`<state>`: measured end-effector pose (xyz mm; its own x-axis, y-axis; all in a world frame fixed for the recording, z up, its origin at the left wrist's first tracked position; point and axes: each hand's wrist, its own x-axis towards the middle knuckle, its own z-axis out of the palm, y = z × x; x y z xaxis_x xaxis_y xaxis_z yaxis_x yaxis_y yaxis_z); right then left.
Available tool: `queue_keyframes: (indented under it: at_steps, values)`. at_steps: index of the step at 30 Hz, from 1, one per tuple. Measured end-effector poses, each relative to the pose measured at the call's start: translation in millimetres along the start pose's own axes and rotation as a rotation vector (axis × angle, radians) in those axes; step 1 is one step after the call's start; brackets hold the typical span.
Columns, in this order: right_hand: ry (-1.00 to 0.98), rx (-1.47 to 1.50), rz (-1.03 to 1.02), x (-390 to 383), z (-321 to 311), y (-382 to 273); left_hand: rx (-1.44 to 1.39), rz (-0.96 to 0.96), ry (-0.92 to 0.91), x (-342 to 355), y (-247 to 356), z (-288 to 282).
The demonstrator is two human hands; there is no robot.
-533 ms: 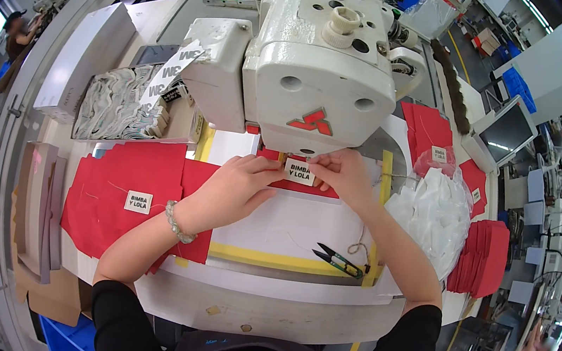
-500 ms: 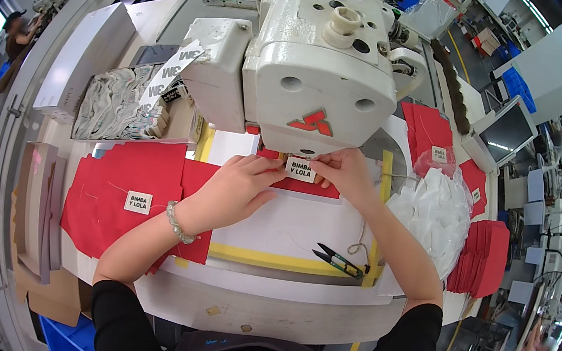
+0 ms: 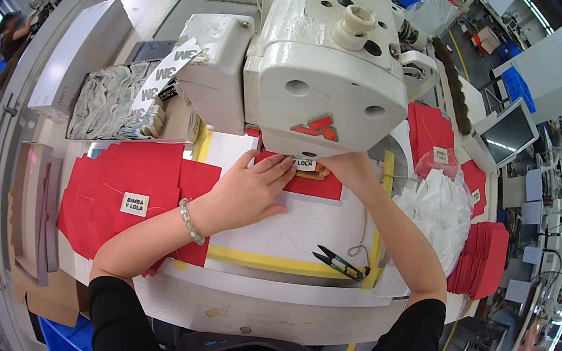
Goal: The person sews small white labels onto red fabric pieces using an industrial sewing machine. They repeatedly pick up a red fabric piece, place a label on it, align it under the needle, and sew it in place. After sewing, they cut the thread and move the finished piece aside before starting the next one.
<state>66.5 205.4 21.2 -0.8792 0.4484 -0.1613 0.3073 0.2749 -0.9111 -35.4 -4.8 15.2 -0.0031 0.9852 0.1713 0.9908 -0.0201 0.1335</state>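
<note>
A white rectangular label (image 3: 303,165) with dark lettering lies on a red fabric piece (image 3: 313,188) beneath the head of a sewing machine (image 3: 329,82). The machine hides the label's upper part. A tan edge shows just below it. My left hand (image 3: 251,189), a beaded bracelet at its wrist, rests with fingers stretched on the fabric, fingertips at the label's left side. From the right my right hand (image 3: 349,170) reaches to the label's other side; its fingertips are mostly hidden under the machine head. Thread snips (image 3: 339,263) lie near the right forearm.
Red pieces (image 3: 110,181) are spread at left, a similar label (image 3: 135,204) on top. A box of folded labels (image 3: 109,107) stands behind them. On the right are a bag of white pieces (image 3: 432,210) and a red stack (image 3: 479,258). A screen (image 3: 506,138) stands beyond.
The label has gone slightly back under the machine head and is now partly covered. My left fingers have straightened out flat; my right fingertips have moved further under the head.
</note>
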Motion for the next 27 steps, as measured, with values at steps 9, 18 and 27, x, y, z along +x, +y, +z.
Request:
queue_keyframes:
  at_steps: [9,18,27]
  values:
    - [0.029,0.045,0.007,-1.3,0.1,4.0,0.158,0.009,0.050,2.8,8.3,6.2]
    - [-0.032,-0.843,-0.924,-17.0,-28.3,25.7,0.154,-0.030,0.049,5.1,11.4,10.3]
    - [-0.092,-1.043,-0.998,-37.3,-35.8,30.7,0.147,-0.034,0.044,4.9,12.5,10.5]
